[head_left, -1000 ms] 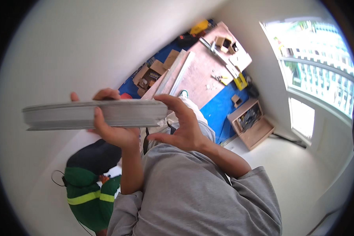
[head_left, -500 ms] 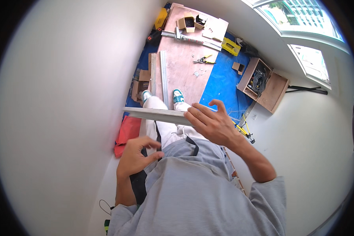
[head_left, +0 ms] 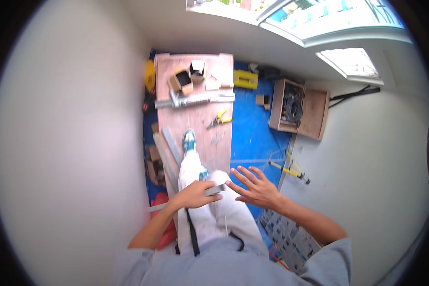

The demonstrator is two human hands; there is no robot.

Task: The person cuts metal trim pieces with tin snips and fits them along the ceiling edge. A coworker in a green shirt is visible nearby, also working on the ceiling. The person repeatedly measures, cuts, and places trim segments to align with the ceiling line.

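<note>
My left hand [head_left: 194, 194] is wrapped round a grey metal channel [head_left: 215, 190] in front of my thighs. One end of the channel points toward my right hand, and its far end shows past my left wrist near the wall. My right hand [head_left: 255, 189] is open, fingers spread, just beside the channel's end and holding nothing. Below, a reddish plywood board [head_left: 200, 143] bears two more metal lengths [head_left: 172, 145] along its left side. Yellow-handled snips [head_left: 219, 120] lie on the board, with small scraps near them.
Across the board lies a long metal piece [head_left: 195, 100], with small cardboard boxes [head_left: 181, 82] behind it. A blue sheet [head_left: 252, 128] covers the floor. To the right are a wooden box of cables [head_left: 286, 102] and a yellow-legged stand [head_left: 291, 170]. A white wall [head_left: 71, 143] rises close on my left.
The channel has passed from my right hand to my left and moved lower. My right hand has let go and spread its fingers. One foot has stepped forward on the board, and the view has shifted.
</note>
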